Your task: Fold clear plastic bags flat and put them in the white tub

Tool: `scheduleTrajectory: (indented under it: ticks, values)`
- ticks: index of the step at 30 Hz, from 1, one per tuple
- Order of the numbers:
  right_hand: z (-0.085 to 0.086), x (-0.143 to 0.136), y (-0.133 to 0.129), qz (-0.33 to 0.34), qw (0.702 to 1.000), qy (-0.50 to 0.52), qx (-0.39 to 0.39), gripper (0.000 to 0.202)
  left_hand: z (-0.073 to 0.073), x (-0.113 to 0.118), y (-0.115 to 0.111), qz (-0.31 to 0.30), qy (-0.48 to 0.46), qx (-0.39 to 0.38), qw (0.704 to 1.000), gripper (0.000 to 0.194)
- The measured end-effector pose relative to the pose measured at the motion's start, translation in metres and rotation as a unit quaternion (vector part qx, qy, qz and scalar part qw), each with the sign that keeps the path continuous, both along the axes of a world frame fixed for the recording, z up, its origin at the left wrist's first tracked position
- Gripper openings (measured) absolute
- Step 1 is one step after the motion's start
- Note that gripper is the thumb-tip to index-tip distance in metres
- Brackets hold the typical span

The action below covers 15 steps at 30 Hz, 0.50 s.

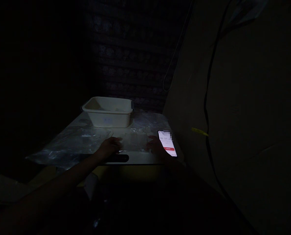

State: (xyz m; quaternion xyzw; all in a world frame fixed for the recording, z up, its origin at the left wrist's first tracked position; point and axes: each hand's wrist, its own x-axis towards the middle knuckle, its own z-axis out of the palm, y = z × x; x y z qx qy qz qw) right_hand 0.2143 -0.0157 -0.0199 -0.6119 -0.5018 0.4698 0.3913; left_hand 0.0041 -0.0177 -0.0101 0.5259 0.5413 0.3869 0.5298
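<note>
A clear plastic piece (134, 142) lies on the white table (140, 158) between my two hands. At its left side is my left hand (111, 146), fingers bent together at the plastic's edge; the dim light hides the fingertips' exact hold. My right hand (155, 144) is at the right side, its fingers spread apart and touching or just over the edge. Right beside it lies a lit phone (168, 143) showing a timer and a red button. More clear plastic (79, 138) is spread over the left of the table.
A white tub (108, 119) with dark handles stands at the back left of the table. Crumpled clear plastic (150, 120) lies behind the hands. A dark cable (205, 98) with a yellow tag (199, 131) hangs at the right wall. The surroundings are very dark.
</note>
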Motion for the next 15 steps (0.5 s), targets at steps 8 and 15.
scheduleTrajectory:
  ticks: [8, 15]
  values:
    - [-0.002, -0.001, 0.001, -0.006, 1.000, 0.011, 0.005, 0.038, 0.007, 0.002, -0.004, 0.026, -0.035, -0.037, 0.998, 0.029]
    - [0.007, 0.007, -0.008, -0.005, 0.999, 0.046, -0.017, 0.031, -0.002, 0.000, -0.007, 0.028, -0.094, -0.070, 0.993, 0.034]
